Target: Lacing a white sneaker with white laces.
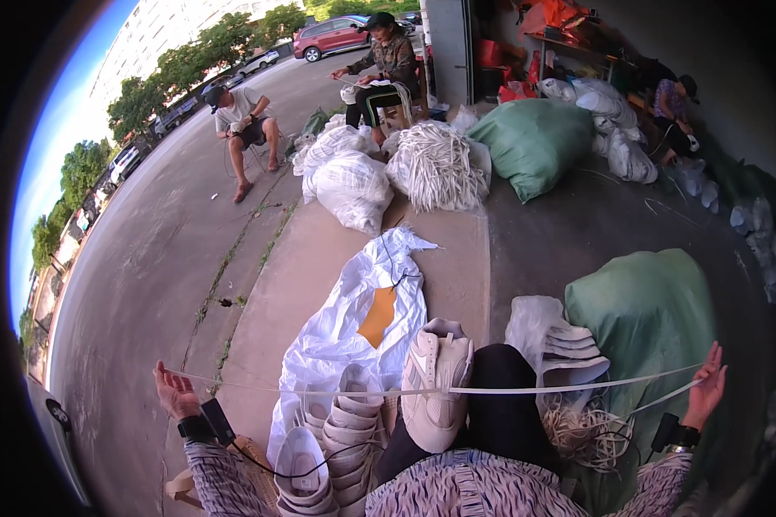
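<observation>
A flat white shoelace [569, 389] is drawn out wide between my hands, crossing over a beige sneaker [437, 388] that rests on my lap, toe toward me. At the far left, my left hand [178, 395] is closed on one part of the lace. My right hand [707, 388] pinches the lace at the far right, with some fingers pointing up; a second length slants down from it. Whether the lace passes through the sneaker's eyelets is too small to tell. Stacked beige sneakers [352, 431] stand by my left leg, with another sneaker [302, 465] nearer.
Loose laces [585, 435] lie right of my knee, below a clear bag [530, 327] and a green sack [647, 302]. A white plastic sheet [353, 302] spreads ahead. Farther off are white bundles [351, 185], a lace pile [440, 164], another green sack [535, 142] and several seated people.
</observation>
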